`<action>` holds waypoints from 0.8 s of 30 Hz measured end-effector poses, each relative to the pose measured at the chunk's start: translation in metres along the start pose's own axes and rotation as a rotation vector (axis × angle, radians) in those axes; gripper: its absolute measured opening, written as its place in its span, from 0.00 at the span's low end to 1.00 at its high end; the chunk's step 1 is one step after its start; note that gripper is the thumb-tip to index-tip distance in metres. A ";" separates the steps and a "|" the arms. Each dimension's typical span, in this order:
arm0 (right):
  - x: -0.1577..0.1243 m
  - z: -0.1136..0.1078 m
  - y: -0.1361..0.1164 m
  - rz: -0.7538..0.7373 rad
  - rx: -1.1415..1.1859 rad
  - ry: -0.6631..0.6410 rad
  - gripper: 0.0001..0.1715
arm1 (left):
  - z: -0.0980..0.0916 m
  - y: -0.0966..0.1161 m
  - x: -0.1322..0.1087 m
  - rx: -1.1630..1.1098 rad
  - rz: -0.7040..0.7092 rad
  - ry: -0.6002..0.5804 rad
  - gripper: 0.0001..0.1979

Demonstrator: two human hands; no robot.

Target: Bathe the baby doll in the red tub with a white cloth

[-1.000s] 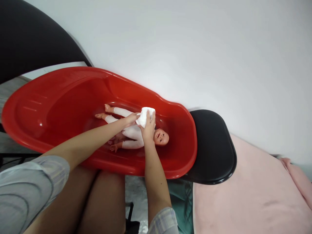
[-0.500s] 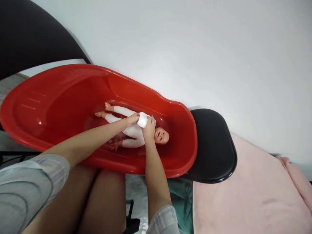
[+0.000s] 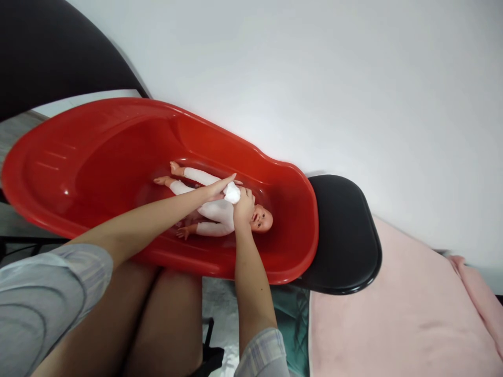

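A baby doll (image 3: pixel 216 211) in a white body suit lies on its back in a red baby bathtub (image 3: pixel 98 141), head to the right, feet to the left. Above its chest, my right hand (image 3: pixel 244 204) is closed around a small white bunched cloth (image 3: pixel 232 192). Just left of it, my left hand (image 3: pixel 222 187) has its fingers stretched out alongside the cloth, with the palm close to it or touching. My hands hide part of the doll's chest and its far arm.
The tub's right end meets a black seat (image 3: pixel 341 233). Beyond that lies a pink cloth-covered surface (image 3: pixel 377 314), with dark green fabric (image 3: pixel 293 324) beside it. A white wall (image 3: pixel 314 78) stands behind the tub, and a black curved panel (image 3: pixel 58 52) at the upper left.
My left hand's fingers have straightened and come off the cloth. My right hand has shifted slightly right, and the cloth is bunched smaller. The doll stays in place.
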State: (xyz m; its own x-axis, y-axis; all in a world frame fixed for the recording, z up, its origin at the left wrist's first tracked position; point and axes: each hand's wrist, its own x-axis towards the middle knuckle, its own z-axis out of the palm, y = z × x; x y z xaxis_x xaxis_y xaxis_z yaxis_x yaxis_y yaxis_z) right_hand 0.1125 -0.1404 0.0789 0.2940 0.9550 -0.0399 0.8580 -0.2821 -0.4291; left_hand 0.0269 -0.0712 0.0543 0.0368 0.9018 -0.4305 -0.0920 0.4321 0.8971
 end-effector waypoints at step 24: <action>0.007 0.016 0.008 -0.144 0.228 0.103 0.20 | -0.026 0.044 -0.032 0.443 -0.088 -0.293 0.43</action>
State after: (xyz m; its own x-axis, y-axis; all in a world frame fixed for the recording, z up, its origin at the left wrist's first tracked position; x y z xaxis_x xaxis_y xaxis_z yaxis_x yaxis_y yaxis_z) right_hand 0.1141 -0.1346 0.0607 0.2270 0.9660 0.1234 0.7806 -0.1047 -0.6162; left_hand -0.0042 -0.0809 0.1047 0.3073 0.7986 -0.5174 0.3500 0.4108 0.8419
